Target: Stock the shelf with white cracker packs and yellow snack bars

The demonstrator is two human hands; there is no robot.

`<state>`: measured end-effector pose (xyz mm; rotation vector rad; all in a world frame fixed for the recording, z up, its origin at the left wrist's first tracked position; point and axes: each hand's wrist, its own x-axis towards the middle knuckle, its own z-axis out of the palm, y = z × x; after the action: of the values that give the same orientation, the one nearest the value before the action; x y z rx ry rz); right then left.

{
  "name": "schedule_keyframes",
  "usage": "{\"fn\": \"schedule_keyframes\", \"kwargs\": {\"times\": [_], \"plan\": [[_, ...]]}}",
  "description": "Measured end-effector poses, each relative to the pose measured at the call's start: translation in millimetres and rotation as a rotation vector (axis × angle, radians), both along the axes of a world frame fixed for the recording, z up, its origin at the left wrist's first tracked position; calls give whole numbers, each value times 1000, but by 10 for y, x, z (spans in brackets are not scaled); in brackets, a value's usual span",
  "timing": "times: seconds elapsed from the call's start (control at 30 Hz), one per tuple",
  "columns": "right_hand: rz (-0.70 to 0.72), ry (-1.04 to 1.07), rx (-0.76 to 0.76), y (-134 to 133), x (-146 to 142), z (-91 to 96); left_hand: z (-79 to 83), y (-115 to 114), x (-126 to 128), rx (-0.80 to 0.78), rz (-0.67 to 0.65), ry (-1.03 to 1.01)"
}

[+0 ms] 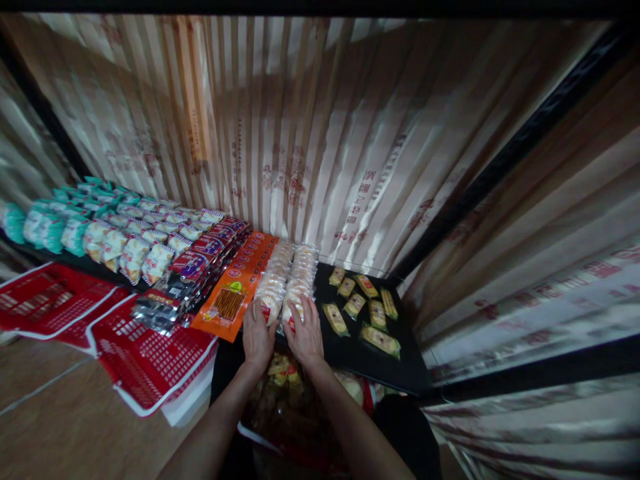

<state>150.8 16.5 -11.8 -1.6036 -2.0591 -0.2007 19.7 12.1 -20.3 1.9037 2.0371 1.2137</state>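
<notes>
Hands, two, bare: left hand (259, 337) laid over the front end of the left row of wrapped crackers (274, 280), right hand (306, 333) likewise on the right row of wrapped crackers (301, 275); fingers extended and in contact, whether gripping or only pressing cannot be told. Both rows side by side, running front to back on a black shelf (345, 353). Left flank: orange snack bag (235, 287), close against the row, little room. Right flank: yellow packets (355, 305), scattered, bare surface between them and along the front edge; black post (500, 162) at the right end. Materials: crackers pale, round, in clear shiny film; dark packets (195, 263), glossy, overlapped; white packets (133, 253) and teal packets (75, 230), puffed, farther left; red baskets (150, 360), perforated, white-rimmed, below; striped sheeting (300, 100), pleated, red-printed, behind.
</notes>
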Motion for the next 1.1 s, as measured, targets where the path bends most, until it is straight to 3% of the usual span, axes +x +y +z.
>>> {"fn": "schedule_keyframes", "kwargs": {"times": [1.1], "plan": [[12, -23, 30, 24, 13, -30, -47, 81, 30, 33, 3, 43]]}}
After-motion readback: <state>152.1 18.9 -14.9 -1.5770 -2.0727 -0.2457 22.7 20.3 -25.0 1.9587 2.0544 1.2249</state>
